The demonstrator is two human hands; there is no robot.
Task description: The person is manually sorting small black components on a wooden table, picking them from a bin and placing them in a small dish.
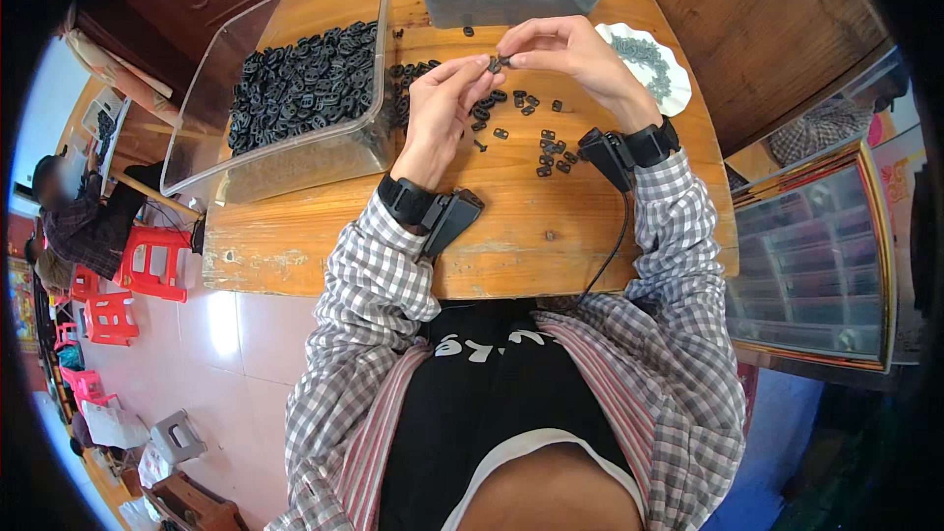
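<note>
While both hands meet above the wooden table (295, 246), the left hand (441, 103) and right hand (565, 51) pinch one small black plastic piece (497, 63) between their fingertips (other fingers loosely curled). Loose black pieces (536, 138) lie on the table just below; a clear bin (197, 138) of them sits left.
</note>
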